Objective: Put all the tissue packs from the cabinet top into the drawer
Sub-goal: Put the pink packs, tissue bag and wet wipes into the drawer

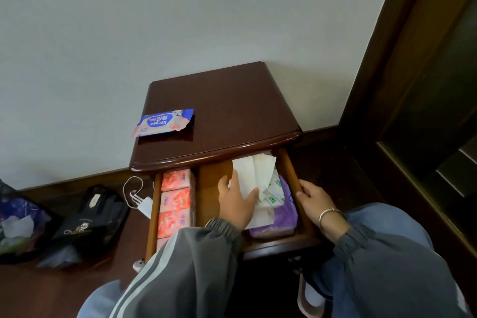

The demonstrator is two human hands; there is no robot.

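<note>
Fingers [249, 196] of the left hand [238, 204] lay spread on a white tissue pack [247, 170] in the drawer [291, 175], the right hand [313, 199] gripped its side wall, and the light, soft, slick Deeyeo wipes pack [163, 122], centre-left on the cabinet top [232, 111], looked best pinched across its long edges.

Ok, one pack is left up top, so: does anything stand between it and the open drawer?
Nothing visible does. The blue-and-pink wipes pack lies alone on the dark wooden cabinet top; the open wooden drawer has a bare middle strip, beside the left hand.
</note>
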